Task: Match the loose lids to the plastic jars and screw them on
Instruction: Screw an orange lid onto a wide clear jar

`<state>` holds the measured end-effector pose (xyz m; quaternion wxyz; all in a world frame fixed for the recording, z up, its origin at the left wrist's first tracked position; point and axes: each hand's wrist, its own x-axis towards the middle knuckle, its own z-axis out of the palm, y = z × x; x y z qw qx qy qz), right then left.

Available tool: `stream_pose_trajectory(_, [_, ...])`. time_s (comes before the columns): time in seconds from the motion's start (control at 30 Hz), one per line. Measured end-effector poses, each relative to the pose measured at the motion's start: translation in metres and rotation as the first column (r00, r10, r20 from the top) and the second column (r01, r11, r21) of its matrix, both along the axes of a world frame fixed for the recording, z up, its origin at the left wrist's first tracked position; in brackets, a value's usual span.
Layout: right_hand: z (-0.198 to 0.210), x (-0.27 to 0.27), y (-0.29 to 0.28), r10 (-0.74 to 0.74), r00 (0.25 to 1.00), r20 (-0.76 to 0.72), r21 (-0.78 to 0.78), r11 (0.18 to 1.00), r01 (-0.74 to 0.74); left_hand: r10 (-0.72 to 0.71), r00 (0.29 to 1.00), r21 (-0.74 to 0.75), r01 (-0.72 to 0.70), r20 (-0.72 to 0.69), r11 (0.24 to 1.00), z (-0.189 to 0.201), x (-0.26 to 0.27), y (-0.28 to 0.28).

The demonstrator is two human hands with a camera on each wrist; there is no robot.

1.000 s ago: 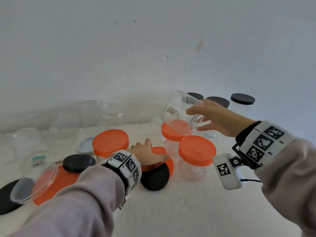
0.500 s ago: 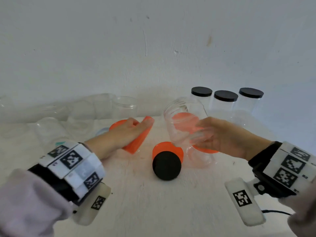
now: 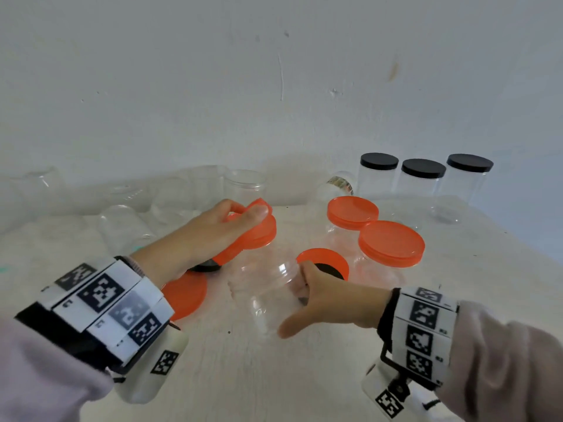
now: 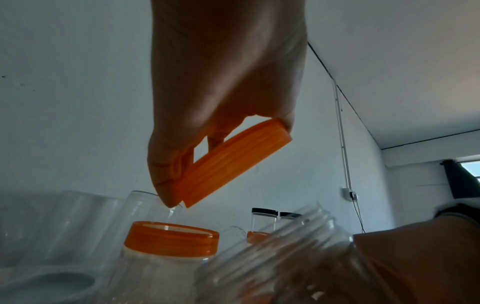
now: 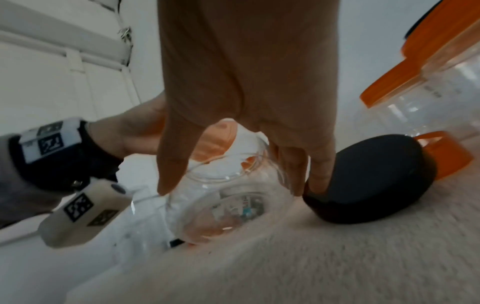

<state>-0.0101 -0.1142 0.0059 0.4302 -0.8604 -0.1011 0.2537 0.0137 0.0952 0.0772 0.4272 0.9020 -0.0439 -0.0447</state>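
Observation:
My left hand (image 3: pixel 243 220) pinches a loose orange lid (image 3: pixel 231 252) by its edge and holds it tilted in the air; the left wrist view shows the orange lid (image 4: pixel 233 162) with its ribbed rim between thumb and fingers. Just right of it, my right hand (image 3: pixel 294 300) grips a clear lidless jar (image 3: pixel 265 303) from the side. The jar's threaded mouth (image 4: pixel 285 246) points up and left, below the lid and apart from it. In the right wrist view my fingers wrap the clear jar (image 5: pixel 228 205), whose base is close to the table.
A black lid (image 5: pixel 369 185) leans on an upturned orange lid (image 3: pixel 323 260) behind the jar. Another orange lid (image 3: pixel 185 295) lies flat at left. Three orange-capped jars (image 3: pixel 391 243) stand around, black-capped jars (image 3: pixel 423 178) at back right, and open clear jars (image 3: pixel 243 184) along the wall.
My right hand has brought the clear jar down and nearer to me. My left hand has carried the orange lid to the right, close above the jar's mouth.

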Motion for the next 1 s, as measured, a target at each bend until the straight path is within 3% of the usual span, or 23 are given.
stream_pose_trajectory(0.27, [-0.022,0.003,0.018,0.009,0.993,0.114,-0.044,0.999,-0.004,-0.145,0.986,0.126,0.133,0.087,0.983,-0.012,-0.006,0.000])
stream_pose_trajectory(0.37, [-0.023,0.007,0.020,-0.005,0.997,0.081,-0.011,1.000,0.006,-0.193,0.977,0.235,0.169,0.086,0.957,-0.017,-0.007,0.000])
stream_pose_trajectory(0.53, [-0.019,0.020,0.022,-0.022,1.000,-0.019,0.180,0.983,0.025,-0.204,0.978,0.310,0.180,0.046,0.934,-0.027,-0.006,-0.001])
stream_pose_trajectory(0.67, [-0.019,0.027,0.024,-0.007,1.000,-0.007,0.172,0.985,0.008,-0.197,0.979,0.380,0.163,0.052,0.911,-0.039,-0.004,0.001])
stream_pose_trajectory(1.0, [-0.019,0.032,0.026,-0.005,1.000,0.029,0.122,0.993,0.001,-0.216,0.972,0.384,0.164,0.095,0.908,-0.052,0.000,0.000])
